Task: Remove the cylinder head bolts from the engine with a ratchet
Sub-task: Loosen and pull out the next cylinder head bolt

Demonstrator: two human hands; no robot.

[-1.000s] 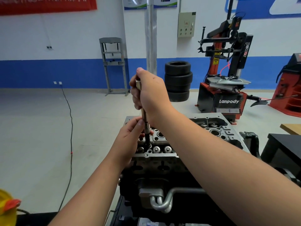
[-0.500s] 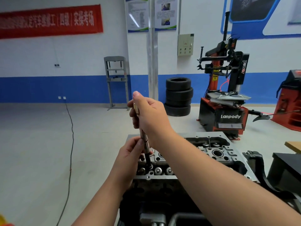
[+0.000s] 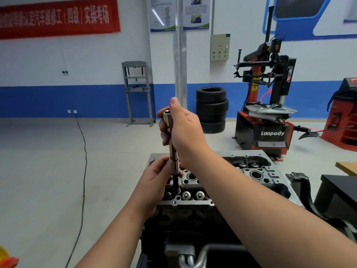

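Observation:
The grey cylinder head (image 3: 257, 175) sits on a dark engine block (image 3: 193, 219) in front of me. A long silver ratchet tool (image 3: 171, 140) stands upright, and its dark extension (image 3: 176, 183) reaches down into the head's near left end. My right hand (image 3: 183, 130) grips the tool's upper part. My left hand (image 3: 156, 178) pinches the shaft lower down, just above the head. Three round silver valve parts (image 3: 186, 195) line the head's near edge. The bolt under the socket is hidden.
A black bench (image 3: 340, 192) stands at the right, with a wooden board (image 3: 347, 167) behind it. Farther off are a red and black tyre changer (image 3: 270, 113), three stacked tyres (image 3: 211, 109), a grey press frame (image 3: 138, 91) and a black cable (image 3: 83, 171) across the floor.
The view has tilted up a little, so the engine sits lower in the picture. Both hands keep their hold on the upright tool.

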